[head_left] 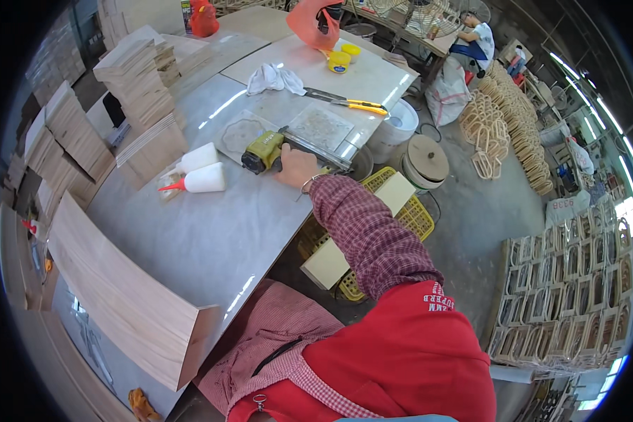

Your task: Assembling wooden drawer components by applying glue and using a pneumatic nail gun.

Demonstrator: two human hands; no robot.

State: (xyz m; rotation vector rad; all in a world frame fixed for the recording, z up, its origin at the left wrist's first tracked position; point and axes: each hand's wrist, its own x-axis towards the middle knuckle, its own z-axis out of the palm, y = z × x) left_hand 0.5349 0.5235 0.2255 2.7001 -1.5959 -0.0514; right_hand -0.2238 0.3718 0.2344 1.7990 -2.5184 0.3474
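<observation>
Yellow tub (339, 63) near orange bag (307, 25)

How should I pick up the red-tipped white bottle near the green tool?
Hold the bottle around its fat body, probably from above and the near side. It lies on its side, its thin red tip pointing left, and another bottle lies close behind, so the near side looks freer.

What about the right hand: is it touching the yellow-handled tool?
No, the right hand is on the green nail gun, with the yellow-handled tool lying apart on the table.
</observation>
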